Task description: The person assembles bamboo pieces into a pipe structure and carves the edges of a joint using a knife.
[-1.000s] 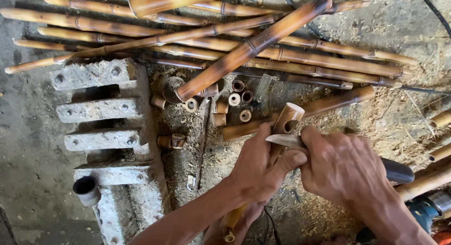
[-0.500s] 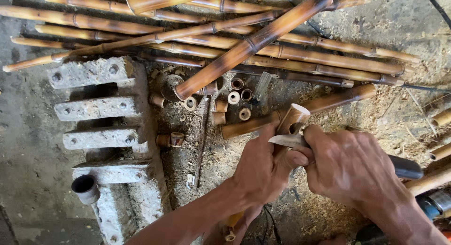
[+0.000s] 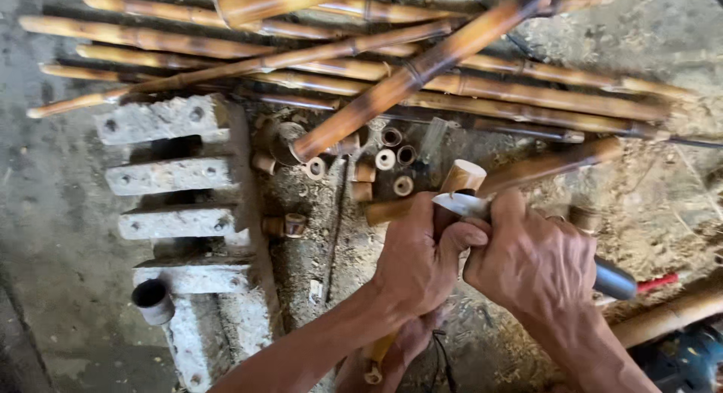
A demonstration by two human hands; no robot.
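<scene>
Blade [image 3: 461, 204] nearer the up-pointing bamboo piece's [image 3: 461, 178] tip.

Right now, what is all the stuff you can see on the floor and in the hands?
Bamboo poles: many, yellow-brown, piled across the top.
Leaning pole: one, brown, slanting over the pile.
Bamboo rings: several short cut pieces, tan, centre floor.
Concrete block: one, grey, with slots, at left.
Grey tube: one, near the block's lower end.
Sawdust: pale, scattered at right.
Blue tool: one, bottom right corner, partly seen.
Bamboo piece: one, tan, held upright.
Knife: one, metal blade against the bamboo piece, dark handle.
Left hand: gripping the bamboo piece.
Right hand: gripping the knife.
</scene>
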